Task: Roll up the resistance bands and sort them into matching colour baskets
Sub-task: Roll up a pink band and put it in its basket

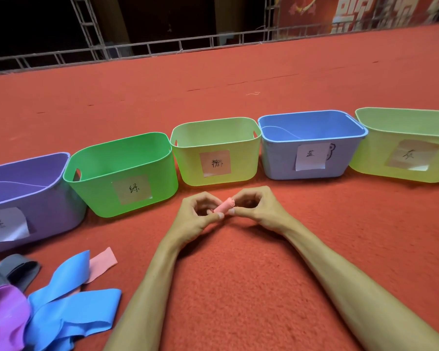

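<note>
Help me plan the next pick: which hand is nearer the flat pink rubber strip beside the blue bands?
Left. The left hand is up-right of the flat pink rubber strip; the right hand is farther right, beyond the rolled pink band both pinch.

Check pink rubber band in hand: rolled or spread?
Rolled: the pink rubber band shows a spiral end, pinched by left hand and right hand.

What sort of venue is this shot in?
Probably an indoor stage or event platform: red carpet underfoot, metal truss along the far edge, a red banner with large characters beyond it.
</note>
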The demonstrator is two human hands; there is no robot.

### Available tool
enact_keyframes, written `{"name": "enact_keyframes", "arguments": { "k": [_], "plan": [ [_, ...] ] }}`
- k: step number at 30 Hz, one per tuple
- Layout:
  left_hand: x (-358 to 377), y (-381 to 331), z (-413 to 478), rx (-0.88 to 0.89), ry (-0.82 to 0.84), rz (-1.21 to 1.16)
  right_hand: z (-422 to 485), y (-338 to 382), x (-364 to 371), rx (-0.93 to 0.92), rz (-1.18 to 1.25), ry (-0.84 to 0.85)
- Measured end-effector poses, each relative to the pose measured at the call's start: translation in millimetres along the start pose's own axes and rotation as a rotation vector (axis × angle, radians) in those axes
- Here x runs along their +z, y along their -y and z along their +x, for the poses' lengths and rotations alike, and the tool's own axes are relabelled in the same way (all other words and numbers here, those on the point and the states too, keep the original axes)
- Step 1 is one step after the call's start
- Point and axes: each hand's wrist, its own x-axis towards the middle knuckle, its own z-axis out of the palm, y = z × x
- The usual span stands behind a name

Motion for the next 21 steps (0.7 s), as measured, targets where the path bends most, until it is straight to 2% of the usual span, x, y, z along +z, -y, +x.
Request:
{"name": "enact_keyframes", "arguments": {
  "k": [7,13,18,21],
  "plan": [
    [4.2,-8.3,-1.1,0.014,-0.078,-0.023,-0.8,5.0,2.0,0.017,-0.082,-0.059],
    [-1.9,-20.3,-2.5,0.030,-0.130,0.078,-1.7,33.4,3.5,-0.009,-0.180,-0.064],
    [-31.2,-80.1,19.7,0.151,-0.123,0.178,38.9,100.5,-6.9,-0.163,-0.294,-0.013],
    [-61.8,-126.0,57.4,0.247,-0.192,0.288,97.3,143.1,-19.0,-0.226,-0.332,-0.022]
  ]
}}
